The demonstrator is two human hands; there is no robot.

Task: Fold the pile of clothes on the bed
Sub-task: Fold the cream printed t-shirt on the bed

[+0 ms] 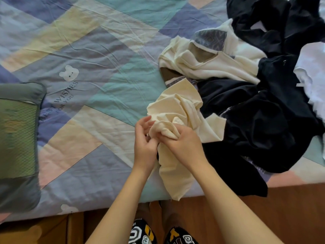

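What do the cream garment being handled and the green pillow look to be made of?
The cream garment in both hands looks like thin matte woven cloth, perhaps cotton: it bunches into soft, sharp creases without sheen. The green pillow seems to have a mesh or woven-mat panel, going by its fine grid texture, framed in smoother grey-green fabric.
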